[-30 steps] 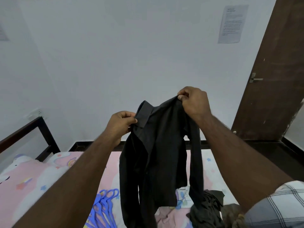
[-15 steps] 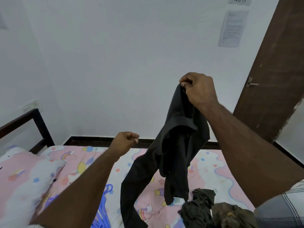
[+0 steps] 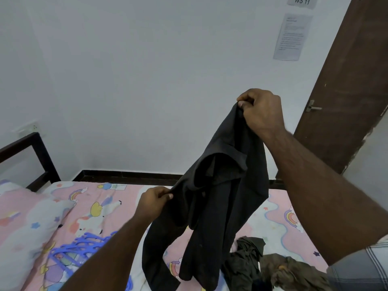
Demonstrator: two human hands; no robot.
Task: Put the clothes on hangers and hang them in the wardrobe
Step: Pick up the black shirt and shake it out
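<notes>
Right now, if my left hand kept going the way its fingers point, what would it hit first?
The left hand points right, and its fingers already pinch the edge of the black shirt, so it would push straight into that hanging cloth. Depth beyond it is unclear.

"WS 11" on wall sign (image 3: 301,1)

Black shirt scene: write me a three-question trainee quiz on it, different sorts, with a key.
1. True or false: the right hand grips the top of the black shirt.
2. Where do the blue hangers lie? A) on the bed B) on the door handle
3. Fill in: the left hand pinches the shirt's ____ edge as seen by the camera.

Key: 1 true; 2 A; 3 left.
</notes>
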